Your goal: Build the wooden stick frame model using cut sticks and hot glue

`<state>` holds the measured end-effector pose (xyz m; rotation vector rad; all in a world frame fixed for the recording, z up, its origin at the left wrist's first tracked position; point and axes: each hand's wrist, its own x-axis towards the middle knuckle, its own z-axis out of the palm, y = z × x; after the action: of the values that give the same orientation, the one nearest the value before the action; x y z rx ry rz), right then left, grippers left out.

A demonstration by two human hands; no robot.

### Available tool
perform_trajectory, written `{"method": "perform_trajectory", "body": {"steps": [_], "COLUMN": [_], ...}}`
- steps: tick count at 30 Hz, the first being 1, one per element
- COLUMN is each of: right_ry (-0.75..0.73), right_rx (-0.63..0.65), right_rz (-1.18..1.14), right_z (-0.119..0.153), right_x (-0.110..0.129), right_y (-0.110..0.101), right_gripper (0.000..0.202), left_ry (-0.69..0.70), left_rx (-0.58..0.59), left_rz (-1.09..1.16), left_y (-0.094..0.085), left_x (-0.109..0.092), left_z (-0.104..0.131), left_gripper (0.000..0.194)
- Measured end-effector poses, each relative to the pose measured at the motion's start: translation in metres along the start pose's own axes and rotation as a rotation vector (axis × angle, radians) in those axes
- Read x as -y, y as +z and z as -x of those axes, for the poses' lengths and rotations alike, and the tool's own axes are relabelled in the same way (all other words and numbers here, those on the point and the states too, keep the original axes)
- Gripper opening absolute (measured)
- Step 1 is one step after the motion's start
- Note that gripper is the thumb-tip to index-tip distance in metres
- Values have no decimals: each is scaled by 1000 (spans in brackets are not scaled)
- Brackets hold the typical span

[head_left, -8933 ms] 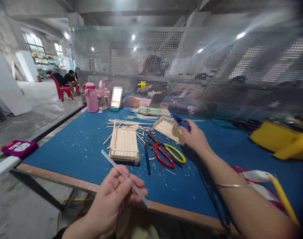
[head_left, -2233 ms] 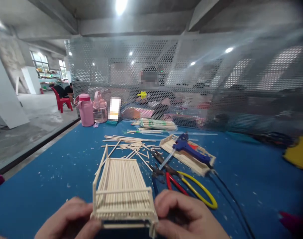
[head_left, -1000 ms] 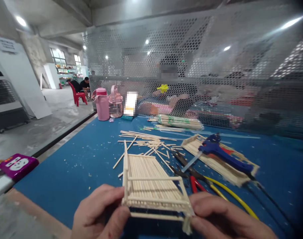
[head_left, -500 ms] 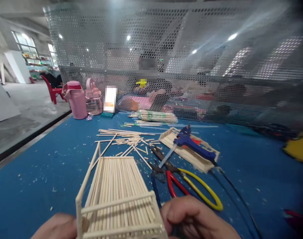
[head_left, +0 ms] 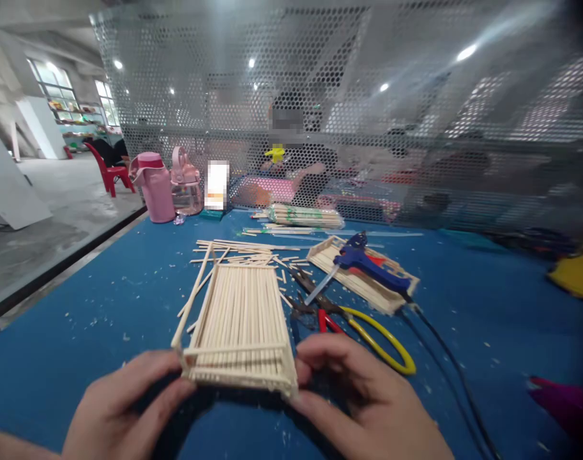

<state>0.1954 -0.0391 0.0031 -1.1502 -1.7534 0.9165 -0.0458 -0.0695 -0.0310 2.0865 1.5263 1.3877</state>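
A small frame of pale wooden sticks, with a flat slatted base and raised rails, is held low over the blue table. My left hand pinches its near left corner between thumb and fingers. At the near right corner, my right hand grips the frame with thumb below and curled fingers beside it. A long stick rail slants up along the left side. To the right lie pliers with yellow handles and another tool with a red handle.
Loose sticks lie behind the frame. A blue glue gun rests on a second stick tray, its cable running right. Farther back are a stick bundle, pink jug, clear bottle and mesh screen, with a person behind.
The stick frame has tipped flatter and moved away from me, toward the loose sticks. Both hands have come further into view with it, and the view has shifted slightly.
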Motion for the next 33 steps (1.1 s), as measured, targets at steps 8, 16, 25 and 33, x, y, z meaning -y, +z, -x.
{"method": "perform_trajectory", "body": {"steps": [8, 16, 25, 33], "right_ry": [-126, -456, -528, -564], "right_rx": [96, -25, 1, -34], "right_rz": [197, 366, 365, 417], "right_z": [-6, -9, -9, -9], "right_x": [-8, 1, 4, 3], "right_y": [6, -1, 4, 4], "right_gripper": [26, 22, 21, 20], "left_ry": [-225, -292, -292, -202], "left_rx": [148, 157, 145, 107], "left_rz": [-47, 95, 150, 61], "left_y": [-1, 0, 0, -1], "left_x": [1, 3, 0, 2], "left_z": [-18, -13, -16, -14], "left_gripper": [8, 14, 14, 20]}}
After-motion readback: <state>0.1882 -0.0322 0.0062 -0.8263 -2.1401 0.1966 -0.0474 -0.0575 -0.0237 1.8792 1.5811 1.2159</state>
